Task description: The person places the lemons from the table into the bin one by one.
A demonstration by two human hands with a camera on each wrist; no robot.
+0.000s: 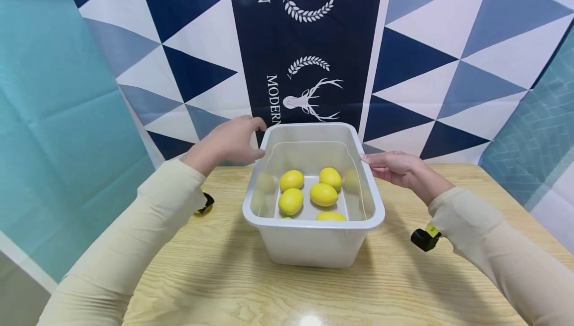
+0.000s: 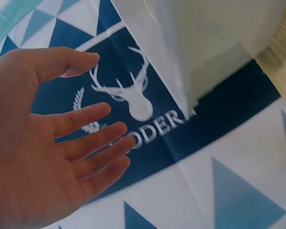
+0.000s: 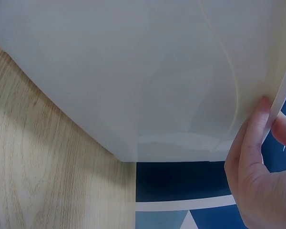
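A white plastic bin [image 1: 309, 244] stands on the wooden table, with several yellow lemons [image 1: 324, 195] on its floor. Its near wall partly hides the closest lemons. My left hand [image 1: 237, 139] is beside the bin's far left corner, thumb and fingers spread. In the left wrist view, a gap shows between that hand [image 2: 71, 138] and the bin wall [image 2: 214, 43]. At the right side, my right hand [image 1: 396, 166] pinches the rim. The right wrist view shows its fingers [image 3: 250, 143] under the lip against the outer wall, the thumb on the lip's other side.
The wooden table [image 1: 215, 276] extends around the bin. A patterned cloth [image 1: 309, 42] with triangles and deer heads hangs close behind it, and teal cloth [image 1: 63, 116] hangs at the left. Small black devices [image 1: 425, 240] are at both wrists.
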